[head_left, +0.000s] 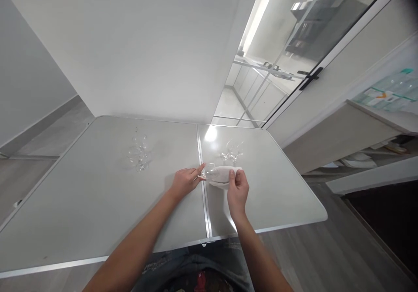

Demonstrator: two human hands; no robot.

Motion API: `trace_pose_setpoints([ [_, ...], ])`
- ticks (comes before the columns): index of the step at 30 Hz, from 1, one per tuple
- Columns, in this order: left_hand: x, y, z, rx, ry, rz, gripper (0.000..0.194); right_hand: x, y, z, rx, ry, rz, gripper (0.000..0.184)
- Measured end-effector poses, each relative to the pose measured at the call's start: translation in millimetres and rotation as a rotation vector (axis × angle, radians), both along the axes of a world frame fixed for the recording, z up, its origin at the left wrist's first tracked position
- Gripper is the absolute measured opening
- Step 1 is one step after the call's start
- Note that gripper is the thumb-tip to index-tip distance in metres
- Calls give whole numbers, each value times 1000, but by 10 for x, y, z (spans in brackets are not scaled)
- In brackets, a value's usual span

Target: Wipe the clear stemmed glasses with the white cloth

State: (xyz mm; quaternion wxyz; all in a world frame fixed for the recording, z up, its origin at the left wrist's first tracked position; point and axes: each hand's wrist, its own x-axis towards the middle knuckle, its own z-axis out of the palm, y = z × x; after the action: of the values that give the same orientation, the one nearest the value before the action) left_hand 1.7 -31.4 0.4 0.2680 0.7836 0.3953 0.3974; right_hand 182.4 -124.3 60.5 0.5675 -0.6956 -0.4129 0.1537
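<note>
A small clear glass lies on its side between my hands, just above the table near its seam. My left hand pinches the glass at its left end, fingers stretched toward it. In my right hand, thumb and fingers grip a white cloth, perhaps soft paper, that reaches the glass's right end. Part of the cloth hangs below the glass. Just beyond my right hand stands a group of clear glasses. Another cluster of clear glasses is on the left half of the table.
The pale folding table has a metal seam down its middle and a metal edge. A white wall rises behind it. To the right are a glazed door and a shelf with wrapped plastic bottles.
</note>
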Motion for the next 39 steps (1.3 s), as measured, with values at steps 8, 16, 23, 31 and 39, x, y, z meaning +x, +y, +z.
trace_pose_setpoints([
  [8,13,-7,-35,-1,-49,-53,39,-100,20,-78,-76,-9,234,23],
  [16,-83,59,-36,11,21,-164,36,299,173,-1,-237,59,806,26],
  [23,-79,32,64,-94,-56,-351,36,388,-1,20,-248,-462,1012,84],
  [31,-5,-49,42,-14,-106,-229,43,380,-77,-91,-182,31,655,81],
  [39,-54,-3,-30,357,69,-42,27,390,145,-221,-174,-99,744,84],
])
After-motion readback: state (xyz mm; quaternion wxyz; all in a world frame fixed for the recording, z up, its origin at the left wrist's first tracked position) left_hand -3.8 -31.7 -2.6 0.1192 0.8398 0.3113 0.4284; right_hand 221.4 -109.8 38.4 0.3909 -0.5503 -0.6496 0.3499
